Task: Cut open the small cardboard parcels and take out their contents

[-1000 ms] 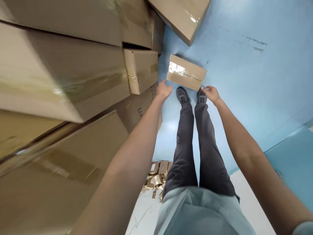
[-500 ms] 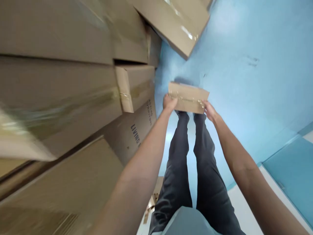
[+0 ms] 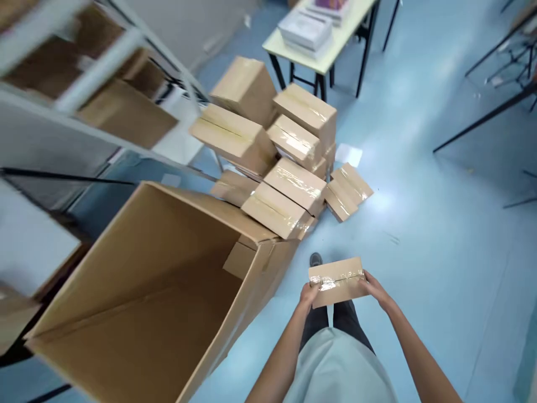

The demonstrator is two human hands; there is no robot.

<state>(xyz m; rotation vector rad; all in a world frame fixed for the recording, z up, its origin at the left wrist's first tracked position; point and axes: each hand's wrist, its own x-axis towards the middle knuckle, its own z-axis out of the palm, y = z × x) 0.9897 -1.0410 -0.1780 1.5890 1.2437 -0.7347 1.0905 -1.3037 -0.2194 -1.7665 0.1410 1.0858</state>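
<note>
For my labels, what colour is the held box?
The held box is light brown; best view: head.

Top: pale blue-green, plain, slightly greyed; cloth looks soft, with shallow folds and a rounded lower edge (image 3: 335,366). Trousers: very dark, charcoal to near black, plain as far as visible (image 3: 350,324). One shoe in view: dark grey, rounded toe, finer detail too small to read (image 3: 316,259). Forearms bare; left hand (image 3: 309,294) and right hand (image 3: 375,286) also bare.

Blue floor (image 3: 419,268) under stacked taped cartons (image 3: 293,179) and large open box (image 3: 168,291).
</note>
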